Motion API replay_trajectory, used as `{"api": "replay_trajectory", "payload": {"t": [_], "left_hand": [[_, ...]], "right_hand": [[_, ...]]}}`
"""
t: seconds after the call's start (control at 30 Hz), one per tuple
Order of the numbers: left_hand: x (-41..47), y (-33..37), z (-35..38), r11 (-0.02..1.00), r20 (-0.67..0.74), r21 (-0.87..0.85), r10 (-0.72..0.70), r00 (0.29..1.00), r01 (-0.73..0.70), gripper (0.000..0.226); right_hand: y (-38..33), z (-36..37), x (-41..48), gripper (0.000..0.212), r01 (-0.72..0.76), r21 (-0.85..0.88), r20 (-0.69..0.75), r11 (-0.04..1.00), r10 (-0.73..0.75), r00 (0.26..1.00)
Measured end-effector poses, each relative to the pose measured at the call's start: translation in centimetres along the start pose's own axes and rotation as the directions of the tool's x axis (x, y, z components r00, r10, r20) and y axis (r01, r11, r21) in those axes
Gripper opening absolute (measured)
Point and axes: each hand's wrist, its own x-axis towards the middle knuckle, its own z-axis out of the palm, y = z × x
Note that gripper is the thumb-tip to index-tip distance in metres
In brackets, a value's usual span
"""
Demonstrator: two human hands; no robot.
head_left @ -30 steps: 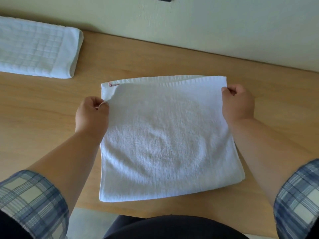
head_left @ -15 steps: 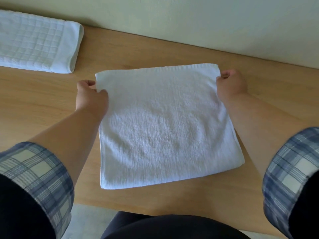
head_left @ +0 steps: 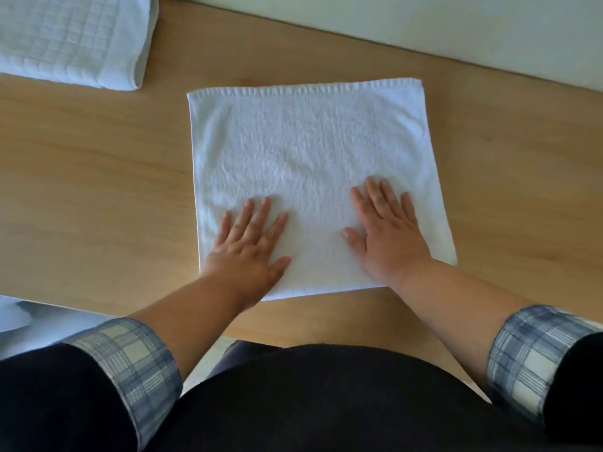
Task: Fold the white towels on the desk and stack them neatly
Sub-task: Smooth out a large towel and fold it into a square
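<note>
A white terry towel (head_left: pixel 310 148), folded into a rough square, lies flat on the wooden desk (head_left: pixel 91 177) in front of me. My left hand (head_left: pixel 251 246) rests palm down on its near left part, fingers straight and spread. My right hand (head_left: pixel 385 230) presses flat on its near right part, fingers straight too. Neither hand holds anything. A second white towel (head_left: pixel 71 37), with a checked weave, lies folded at the far left of the desk, partly cut off by the frame edge.
A pale wall (head_left: pixel 456 24) runs along the desk's far edge. The desk's near edge passes just below the towel. A white object (head_left: pixel 19 321) shows below the desk edge at the lower left.
Both hands let go of the towel's far corners and came back to its near half, where they now lie flat. The upper layer's far edge now lies even with the layer beneath.
</note>
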Motion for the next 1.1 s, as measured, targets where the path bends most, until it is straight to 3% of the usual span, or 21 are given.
{"api": "replay_trajectory", "payload": {"t": [0.1, 0.27, 0.4, 0.53, 0.67, 0.8, 0.93, 1.1], "left_hand": [[0.6, -2.0, -0.3, 0.997, 0.003, 0.073, 0.038, 0.999, -0.039, 0.071], [1.6, -4.3, -1.8, 0.985, 0.045, 0.13, 0.106, 0.993, -0.111, 0.071], [-0.6, -7.0, -1.8, 0.948, 0.117, 0.199, 0.227, 0.967, -0.246, 0.076], [-3.6, -6.9, -0.7, 0.873, 0.168, 0.239, 0.394, 0.904, -0.425, 0.082], [-4.5, -8.3, 0.3, 0.89, 0.129, 0.25, 0.359, 0.924, -0.381, 0.073], [-4.1, -9.5, 0.3, 0.873, 0.111, 0.267, 0.394, 0.913, -0.409, 0.068], [-4.6, -10.7, 0.3, 0.879, 0.07, 0.303, 0.363, 0.929, -0.367, 0.063], [-5.2, -12.3, -0.7, 0.853, 0.086, 0.387, 0.346, 0.934, -0.351, 0.073]], "right_hand": [[-0.1, 0.2, -0.9, 0.078, -0.094, -0.026, 0.058, 0.995, 0.096, 0.994], [-2.6, 1.2, -4.9, 0.085, 0.012, 0.002, 0.068, 1.0, -0.012, 0.998], [-5.0, 2.7, -7.3, 0.098, -0.143, 0.044, 0.146, 0.989, 0.135, 0.98], [-7.5, 3.2, -7.3, 0.11, -0.2, 0.079, 0.176, 0.977, 0.184, 0.967], [-7.1, 3.6, -8.6, 0.11, -0.256, 0.066, 0.168, 0.965, 0.242, 0.956], [-5.0, 3.8, -11.6, 0.101, -0.392, -0.022, 0.192, 0.92, 0.389, 0.901], [-4.7, 2.9, -12.9, 0.069, -0.413, -0.052, 0.127, 0.909, 0.416, 0.9], [-4.7, 0.8, -12.6, 0.041, -0.356, -0.361, -0.047, 0.862, 0.365, 0.93]]}}
